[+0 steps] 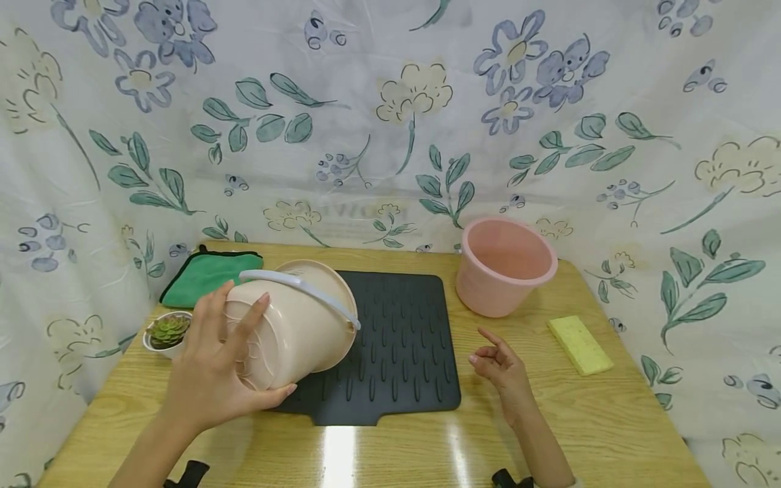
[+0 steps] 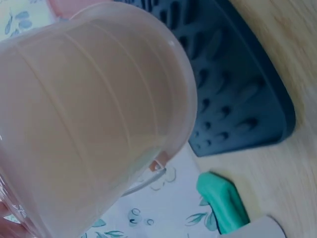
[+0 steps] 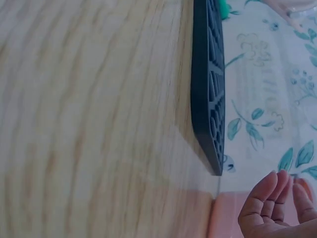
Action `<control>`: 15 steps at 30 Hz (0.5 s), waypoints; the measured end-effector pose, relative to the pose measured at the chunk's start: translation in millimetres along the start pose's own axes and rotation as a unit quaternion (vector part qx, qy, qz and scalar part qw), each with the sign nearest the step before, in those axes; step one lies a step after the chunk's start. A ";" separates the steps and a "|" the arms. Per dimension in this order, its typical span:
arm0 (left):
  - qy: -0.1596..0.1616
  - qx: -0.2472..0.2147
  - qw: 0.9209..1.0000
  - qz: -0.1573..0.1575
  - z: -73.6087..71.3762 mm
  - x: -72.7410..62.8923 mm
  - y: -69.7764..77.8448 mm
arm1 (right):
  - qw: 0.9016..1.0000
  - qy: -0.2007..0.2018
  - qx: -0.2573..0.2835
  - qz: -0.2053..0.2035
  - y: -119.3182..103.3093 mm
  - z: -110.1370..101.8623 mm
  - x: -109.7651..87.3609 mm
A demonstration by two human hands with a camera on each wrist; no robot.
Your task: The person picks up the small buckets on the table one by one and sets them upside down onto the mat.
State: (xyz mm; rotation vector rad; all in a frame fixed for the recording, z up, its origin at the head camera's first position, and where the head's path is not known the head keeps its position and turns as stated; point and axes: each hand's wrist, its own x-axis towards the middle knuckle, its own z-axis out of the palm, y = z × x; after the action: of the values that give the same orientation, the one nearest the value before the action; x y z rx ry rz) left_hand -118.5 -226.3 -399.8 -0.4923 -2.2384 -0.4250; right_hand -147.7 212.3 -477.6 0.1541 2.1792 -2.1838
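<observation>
Two buckets were in view. The cream bucket (image 1: 314, 325) was tipped on its side over the left part of the one black mat (image 1: 405, 325), its base gripped by the left hand (image 1: 213, 359); the pink bucket (image 1: 494, 291) stood upright near the far right corner of the counter (image 1: 610, 434). The right hand (image 1: 503, 373) held nothing, its fingers loosely bent, just beside the mat's right edge. One green cloth (image 1: 207, 276) lay at the counter's far left corner, one potted plant (image 1: 167, 332) by the left edge, one yellow sponge (image 1: 581, 346) near the right edge.

The cream bucket hid part of the mat, and whether the two touched was impossible to tell. Its pale handle (image 1: 305, 288) crossed the near side — the inside stayed out of sight. In the left wrist view only a few fingers showed, cut off at the corner.
</observation>
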 end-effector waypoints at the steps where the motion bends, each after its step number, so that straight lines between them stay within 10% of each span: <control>1: 0.000 0.003 1.000 0.003 -0.8 0.1 -1.1 | 1.000 0.000 0.002 0.000 0.0 -0.6 -0.2; 15: -0.036 0.050 0.998 0.017 -12.8 0.3 -12.8 | 1.000 0.014 0.020 0.007 0.9 -4.1 -1.7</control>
State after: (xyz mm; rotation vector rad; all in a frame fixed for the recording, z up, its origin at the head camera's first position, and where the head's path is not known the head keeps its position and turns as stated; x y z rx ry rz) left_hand -116.6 -243.1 -393.3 -0.4990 -2.3045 -0.2790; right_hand -145.8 216.3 -478.4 0.2013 2.1429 -2.2314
